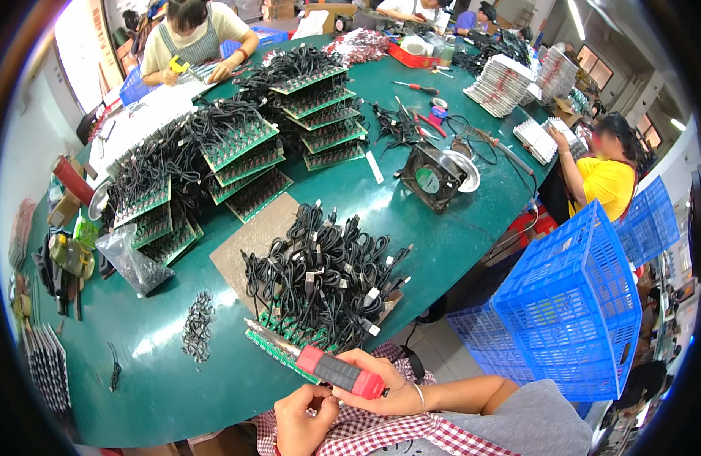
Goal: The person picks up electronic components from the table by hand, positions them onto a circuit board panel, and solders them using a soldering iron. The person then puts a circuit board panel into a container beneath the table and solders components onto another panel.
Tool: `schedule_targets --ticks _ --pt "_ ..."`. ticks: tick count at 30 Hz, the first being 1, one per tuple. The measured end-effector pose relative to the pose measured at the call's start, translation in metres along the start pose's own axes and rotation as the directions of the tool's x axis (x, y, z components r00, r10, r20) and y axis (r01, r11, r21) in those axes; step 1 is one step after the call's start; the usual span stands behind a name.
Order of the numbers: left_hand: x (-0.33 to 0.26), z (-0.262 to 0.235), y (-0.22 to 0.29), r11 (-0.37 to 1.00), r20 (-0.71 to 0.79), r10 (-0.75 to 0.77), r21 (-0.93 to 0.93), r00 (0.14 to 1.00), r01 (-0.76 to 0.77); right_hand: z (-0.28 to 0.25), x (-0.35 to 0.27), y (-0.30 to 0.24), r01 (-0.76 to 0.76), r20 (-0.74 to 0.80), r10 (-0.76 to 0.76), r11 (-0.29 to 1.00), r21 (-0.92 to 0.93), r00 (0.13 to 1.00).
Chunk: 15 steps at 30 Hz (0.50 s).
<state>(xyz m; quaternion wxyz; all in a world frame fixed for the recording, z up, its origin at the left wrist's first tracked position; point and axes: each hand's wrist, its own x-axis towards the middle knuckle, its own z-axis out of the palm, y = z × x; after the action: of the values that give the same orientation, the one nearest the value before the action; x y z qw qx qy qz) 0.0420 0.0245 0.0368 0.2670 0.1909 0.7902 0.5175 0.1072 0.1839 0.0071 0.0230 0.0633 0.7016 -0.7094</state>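
Note:
My right hand (396,389) is wrapped around the handle of a red and black soldering iron (341,372), whose metal tip slants up and left over the near edge of a green circuit board (271,349). Close beside it, my left hand (303,419) is closed, thumb against fingers; what it pinches, if anything, is hidden. Black cables with plugs (320,266) lie bunched over the board, on a brown sheet (230,262). Left of these, small metal parts (198,328) form a loose pile on the green table (153,387).
Stacked boards with cables (240,148) stand beyond, next to a clear bag (134,258). A fan (430,178) and hand tools lie at the far right. Blue crates (567,304) stand right of the table. Co-workers sit across the table (191,45) and at right (605,178).

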Motion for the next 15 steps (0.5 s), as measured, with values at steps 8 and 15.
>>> schedule_targets --ticks 8,15 --pt "0.022 0.006 -0.042 0.994 -0.104 0.081 -0.058 0.991 -0.087 -0.018 -0.008 0.008 -0.211 -0.165 0.195 0.973 -0.088 0.967" --pt "0.034 -0.021 -0.086 0.754 0.074 -0.355 -0.566 0.932 0.332 -0.042 -0.031 0.021 0.02 -0.177 -0.019 1.0 0.001 0.984"
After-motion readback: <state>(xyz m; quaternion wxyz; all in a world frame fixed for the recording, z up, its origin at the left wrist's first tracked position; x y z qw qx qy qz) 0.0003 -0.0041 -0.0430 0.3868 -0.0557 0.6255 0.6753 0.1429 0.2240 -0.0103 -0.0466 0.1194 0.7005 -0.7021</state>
